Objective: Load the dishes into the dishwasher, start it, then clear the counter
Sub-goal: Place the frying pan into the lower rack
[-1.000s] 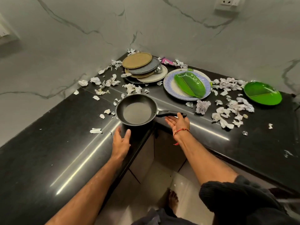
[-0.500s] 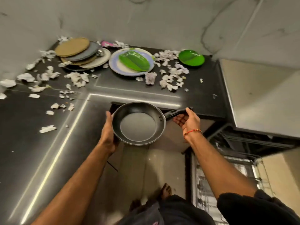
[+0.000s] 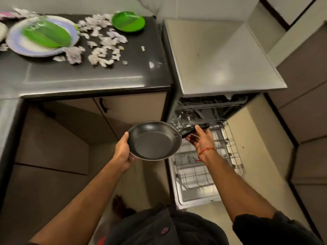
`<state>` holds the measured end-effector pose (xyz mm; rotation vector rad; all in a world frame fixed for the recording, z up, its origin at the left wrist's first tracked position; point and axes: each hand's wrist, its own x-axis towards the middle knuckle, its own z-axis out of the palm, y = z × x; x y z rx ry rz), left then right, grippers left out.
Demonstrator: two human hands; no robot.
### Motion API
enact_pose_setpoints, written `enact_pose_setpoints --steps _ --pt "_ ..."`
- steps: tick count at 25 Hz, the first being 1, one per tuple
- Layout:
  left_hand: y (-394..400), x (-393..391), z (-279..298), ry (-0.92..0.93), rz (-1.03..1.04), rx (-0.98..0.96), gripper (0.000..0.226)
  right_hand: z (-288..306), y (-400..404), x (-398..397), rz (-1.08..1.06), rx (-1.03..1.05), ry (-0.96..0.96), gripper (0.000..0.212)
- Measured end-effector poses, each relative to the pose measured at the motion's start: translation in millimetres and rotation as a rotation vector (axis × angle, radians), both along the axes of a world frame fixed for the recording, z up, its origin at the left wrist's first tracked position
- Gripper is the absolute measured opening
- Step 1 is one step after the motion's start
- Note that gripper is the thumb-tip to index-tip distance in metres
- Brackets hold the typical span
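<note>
Beside the dishwasher rack (image 3: pixel 203 167), both hands' fingers (image 3: pixel 192 138) grip the pan (image 3: pixel 154 140).

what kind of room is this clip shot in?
Most likely a home kitchen. A black counter carries plates and paper scraps, an open dishwasher with its lower rack pulled out stands beside it, and both hands hold a frying pan.
</note>
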<state>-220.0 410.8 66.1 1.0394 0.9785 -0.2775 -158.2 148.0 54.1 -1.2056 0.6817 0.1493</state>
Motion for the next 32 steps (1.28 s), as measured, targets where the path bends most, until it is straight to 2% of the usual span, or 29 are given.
enact_pose_setpoints --steps 4,7,9,13,15,18,22,26,32 --pt "-105.5 -1.7 -27.3 0.139 0.004 -0.065 0.033 -29.6 -99.0 -22.7 0.047 0.003 0.100 0.019" --pt "-179.0 -8.4 -58.1 0.253 -0.007 -0.108 0.033 -59.4 -156.8 -49.4 0.106 -0.002 0.224 0.039" --pt "-219.9 -15.8 -82.5 0.339 -0.009 -0.139 0.032 -84.6 -183.0 -68.1 0.142 0.017 0.325 0.040" --pt "-282.5 -32.3 -154.1 0.492 -0.048 -0.232 0.037 -149.3 -222.7 -96.0 0.014 0.011 0.441 0.027" --pt "-307.3 -36.2 -193.8 0.547 -0.081 -0.221 0.029 -183.6 -236.6 -104.3 -0.033 -0.022 0.491 0.033" --pt "-331.9 -36.0 -254.6 0.596 -0.123 -0.235 0.028 -237.0 -254.6 -112.1 -0.066 -0.092 0.570 0.047" --pt "-352.9 -27.3 -327.2 0.641 -0.223 -0.297 0.036 -306.9 -279.0 -110.2 -0.028 -0.267 0.585 0.046" --pt "-374.0 -17.1 -381.3 0.708 -0.293 -0.243 0.041 -370.7 -294.6 -101.4 -0.031 -0.410 0.648 0.045" --pt "-383.5 -25.4 -426.3 0.772 -0.337 -0.245 0.043 -401.0 -299.1 -79.6 0.206 -0.736 0.632 0.045"
